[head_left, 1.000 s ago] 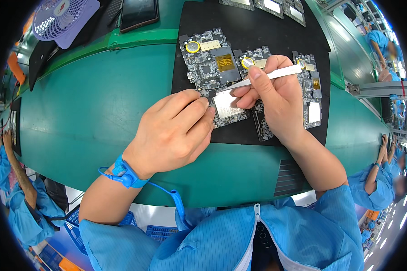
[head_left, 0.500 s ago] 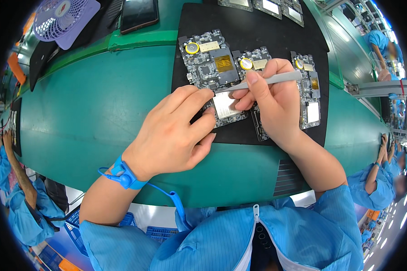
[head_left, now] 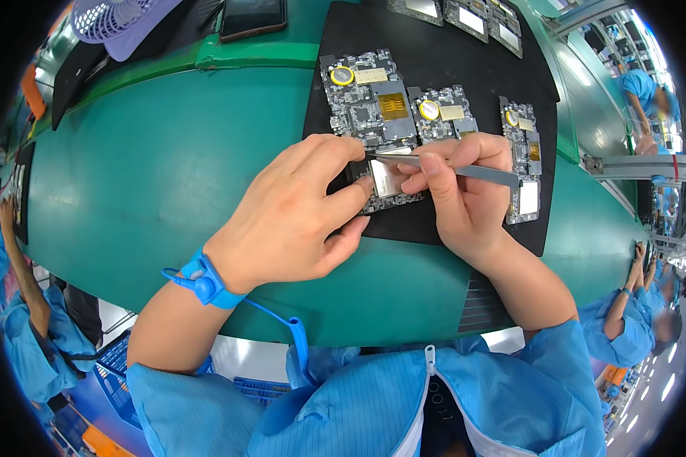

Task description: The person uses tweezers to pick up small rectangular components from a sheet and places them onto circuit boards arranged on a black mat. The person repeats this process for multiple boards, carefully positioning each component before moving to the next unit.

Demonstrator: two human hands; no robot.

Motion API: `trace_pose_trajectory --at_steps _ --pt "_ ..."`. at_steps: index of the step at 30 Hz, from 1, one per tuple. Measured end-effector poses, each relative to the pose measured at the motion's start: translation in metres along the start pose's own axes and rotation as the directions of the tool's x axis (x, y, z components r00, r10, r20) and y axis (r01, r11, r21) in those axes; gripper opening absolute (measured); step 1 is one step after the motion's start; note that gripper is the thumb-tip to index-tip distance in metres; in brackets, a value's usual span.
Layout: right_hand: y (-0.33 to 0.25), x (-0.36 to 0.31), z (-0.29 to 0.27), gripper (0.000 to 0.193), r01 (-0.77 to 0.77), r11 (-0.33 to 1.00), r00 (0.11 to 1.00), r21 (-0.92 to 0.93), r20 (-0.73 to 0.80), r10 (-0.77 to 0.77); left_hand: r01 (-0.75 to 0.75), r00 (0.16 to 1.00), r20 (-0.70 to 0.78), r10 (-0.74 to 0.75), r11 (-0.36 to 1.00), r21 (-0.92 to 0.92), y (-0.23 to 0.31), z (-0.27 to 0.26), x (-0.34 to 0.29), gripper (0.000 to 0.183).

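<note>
My right hand [head_left: 469, 198] grips a pair of grey metal tweezers [head_left: 486, 174] between thumb and fingers. The tips point left, over the lower part of a circuit board [head_left: 356, 113]. That board carries a yellow-rimmed coin cell [head_left: 342, 75], an amber film patch [head_left: 392, 106] and a silver metal plate [head_left: 387, 180]. My left hand [head_left: 293, 206] closes on the board's lower left edge, fingertips near the tweezer tips. What the tips touch is too small to make out. A second board [head_left: 440, 114] lies to the right, partly behind my right hand.
A black mat [head_left: 358, 30] lies under the boards on the green table [head_left: 152, 183]. Another board [head_left: 521, 160] rests at the right, and several stand at the mat's far edge. A phone [head_left: 253, 17] and purple fan [head_left: 118, 23] are far left. A blue coiled wrist-strap cord [head_left: 299, 343] hangs below.
The tweezers have tilted, their rear end dropping lower, and the tips lie slightly lower on the board. The view has shifted a little. My left hand keeps its hold on the board.
</note>
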State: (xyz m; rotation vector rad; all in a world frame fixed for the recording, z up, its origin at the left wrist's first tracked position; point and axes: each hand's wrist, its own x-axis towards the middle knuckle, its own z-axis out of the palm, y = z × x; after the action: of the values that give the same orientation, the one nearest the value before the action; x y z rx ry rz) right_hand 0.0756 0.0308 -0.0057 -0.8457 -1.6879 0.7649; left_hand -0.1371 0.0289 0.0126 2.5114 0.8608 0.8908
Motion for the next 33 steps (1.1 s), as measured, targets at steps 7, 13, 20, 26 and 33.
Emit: trace_pose_trajectory --at_steps 7,13,20,26,33 --pt "0.002 0.0 0.001 0.02 0.07 0.993 0.997 -0.095 0.04 -0.066 -0.032 0.999 -0.016 0.032 0.999 0.042 -0.003 0.001 0.0 0.03" --pt "0.0 0.0 -0.001 0.021 0.018 0.997 0.999 -0.08 0.041 -0.015 -0.058 0.998 -0.02 0.059 0.997 0.054 -0.004 0.0 0.0 0.031" --pt "-0.019 0.016 -0.006 0.022 -0.199 0.908 0.948 0.369 -0.163 0.274 -0.105 0.992 0.082 0.092 0.98 0.172 0.007 -0.002 0.002 0.035" --pt "-0.046 0.029 -0.08 0.013 -0.339 0.804 0.864 0.488 -0.177 0.471 -0.211 0.961 0.258 0.095 0.856 0.472 0.028 -0.002 0.003 0.032" --pt "-0.06 -0.034 -0.221 0.026 -0.752 0.659 0.594 0.01 -0.423 0.684 0.707 0.638 0.114 -0.762 0.52 -0.479 0.003 -0.033 -0.022 0.041"
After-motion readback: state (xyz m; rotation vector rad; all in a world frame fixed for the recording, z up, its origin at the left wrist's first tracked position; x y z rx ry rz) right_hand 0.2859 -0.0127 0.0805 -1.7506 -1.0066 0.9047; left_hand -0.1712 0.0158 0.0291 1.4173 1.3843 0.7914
